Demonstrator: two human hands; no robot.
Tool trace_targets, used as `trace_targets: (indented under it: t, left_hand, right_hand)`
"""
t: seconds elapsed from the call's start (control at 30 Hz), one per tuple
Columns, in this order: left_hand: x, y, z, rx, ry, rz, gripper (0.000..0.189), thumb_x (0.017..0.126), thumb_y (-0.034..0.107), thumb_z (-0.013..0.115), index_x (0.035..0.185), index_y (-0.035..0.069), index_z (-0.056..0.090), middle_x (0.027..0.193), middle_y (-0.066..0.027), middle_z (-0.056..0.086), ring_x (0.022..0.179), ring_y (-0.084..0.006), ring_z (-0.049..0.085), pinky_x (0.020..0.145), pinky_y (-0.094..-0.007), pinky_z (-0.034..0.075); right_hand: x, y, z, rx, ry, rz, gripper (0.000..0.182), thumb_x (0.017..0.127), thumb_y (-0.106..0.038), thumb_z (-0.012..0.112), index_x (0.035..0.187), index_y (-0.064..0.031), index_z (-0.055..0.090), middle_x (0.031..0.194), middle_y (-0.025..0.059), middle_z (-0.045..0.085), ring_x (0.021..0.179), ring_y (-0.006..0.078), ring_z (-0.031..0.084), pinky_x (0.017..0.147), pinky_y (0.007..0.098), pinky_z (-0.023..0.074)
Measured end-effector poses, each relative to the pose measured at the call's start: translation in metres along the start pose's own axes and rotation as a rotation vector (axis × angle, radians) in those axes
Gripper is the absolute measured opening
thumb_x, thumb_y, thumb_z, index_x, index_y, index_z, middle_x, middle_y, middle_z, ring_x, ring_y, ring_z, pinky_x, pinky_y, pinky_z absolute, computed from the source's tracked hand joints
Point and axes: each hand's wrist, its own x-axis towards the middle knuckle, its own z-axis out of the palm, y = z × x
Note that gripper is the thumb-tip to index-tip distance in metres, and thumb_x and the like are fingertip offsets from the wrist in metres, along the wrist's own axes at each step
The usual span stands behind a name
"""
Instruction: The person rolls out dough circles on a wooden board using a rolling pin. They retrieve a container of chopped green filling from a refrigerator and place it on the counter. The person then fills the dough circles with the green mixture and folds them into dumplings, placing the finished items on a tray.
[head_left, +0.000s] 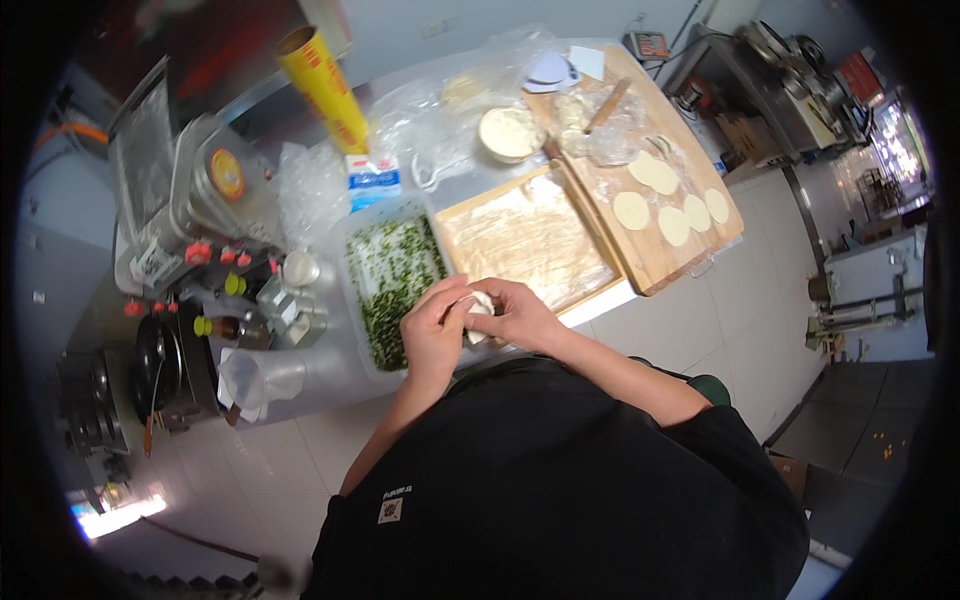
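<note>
Both of my hands meet just past the front of my body, pinching a folded white dough wrapper (481, 306) between them. My left hand (433, 330) grips its left side with thumb and fingers. From the right, my right hand (519, 313) presses its edge with thumb and index finger. Whatever is inside the dough is hidden. Beside my left hand stands a translucent plastic tub (355, 300) with chopped green filling (390, 319) spread over its bottom. Beyond my right hand lies a flour-dusted wooden tray (540, 240).
Several round dough wrappers (673, 226) lie on a wooden board (660, 262), near a rolling pin (608, 106). Behind the tray is a bowl of pale flour or dough (511, 133). A yellow film roll (324, 90) stands upright. A plastic jug (262, 377) sits near the table's left edge.
</note>
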Motion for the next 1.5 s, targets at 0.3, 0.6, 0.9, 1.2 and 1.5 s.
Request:
trace_targets:
  t: [0.3,0.6,0.9,1.2,1.5]
  left_hand:
    - [0.023,0.031,0.070,0.180,-0.061,0.067,0.009,0.079,-0.004,0.061,0.087,-0.003,0.066,0.102,-0.0166,0.068,0.093,-0.0253,0.065,0.084,-0.0326,0.050]
    - [0.046,0.030,0.143,0.116,-0.154,-0.101,0.039,0.086,-0.002,0.059,0.125,-0.004,0.055,0.123,-0.0152,0.061,0.109,-0.0236,0.061,0.096,-0.0338,0.047]
    - [0.035,0.022,0.170,0.282,-0.176,-0.233,0.028,0.086,0.000,0.062,0.114,0.001,0.063,0.104,-0.0137,0.068,0.099,-0.0225,0.065,0.089,-0.0316,0.049]
    - [0.033,0.036,0.192,0.346,-0.203,-0.284,0.026,0.086,0.003,0.064,0.112,0.003,0.065,0.103,-0.0129,0.069,0.097,-0.0210,0.067,0.086,-0.0308,0.050]
    - [0.035,0.028,0.206,0.334,-0.246,-0.279,0.025,0.087,0.004,0.064,0.112,0.002,0.064,0.103,-0.0137,0.068,0.098,-0.0225,0.066,0.086,-0.0314,0.050]
  right_hand:
    - [-0.003,-0.008,-0.084,-0.012,-0.040,-0.033,0.032,0.084,-0.017,0.073,0.111,-0.0023,0.062,0.085,0.0055,0.063,0.076,0.0110,0.056,0.070,0.0276,0.0479]
    - [0.010,0.035,-0.219,-0.344,0.148,-0.290,0.038,0.078,-0.028,0.075,0.105,-0.0028,0.065,0.093,0.0151,0.068,0.086,0.0256,0.065,0.077,0.0348,0.0508]
    - [0.044,0.064,-0.513,-0.840,0.929,0.121,0.028,0.079,-0.022,0.062,0.098,-0.0017,0.065,0.090,0.0219,0.067,0.086,0.0368,0.065,0.078,0.0454,0.0503]
    - [0.089,0.080,-0.575,-1.136,0.846,0.259,0.030,0.081,-0.029,0.062,0.095,-0.0033,0.067,0.100,0.0171,0.064,0.093,0.0334,0.063,0.078,0.0432,0.0507]
    - [-0.005,0.059,-0.525,-0.773,0.884,0.193,0.026,0.080,-0.026,0.061,0.091,-0.0033,0.069,0.092,0.0173,0.067,0.086,0.0320,0.065,0.076,0.0414,0.0508]
